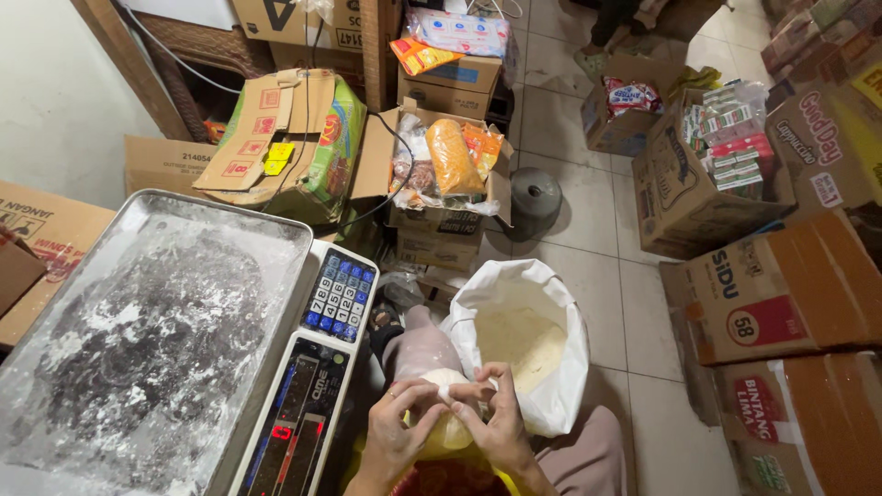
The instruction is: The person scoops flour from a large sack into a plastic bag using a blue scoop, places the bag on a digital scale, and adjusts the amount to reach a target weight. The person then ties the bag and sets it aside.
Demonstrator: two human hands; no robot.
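Flour fills the small clear plastic bag that sits on the person's lap just in front of the big white woven sack; it looks soft, slumping and fairly light, its thin film likely to tear or slip, so the twisted neck is the safest place to take hold. Both the left hand and the right hand are closed on that neck, fingertips pinching it. Room is tight, with the flour-dusted steel pan of the digital scale close on the left and cardboard boxes beyond a strip of tiled floor.
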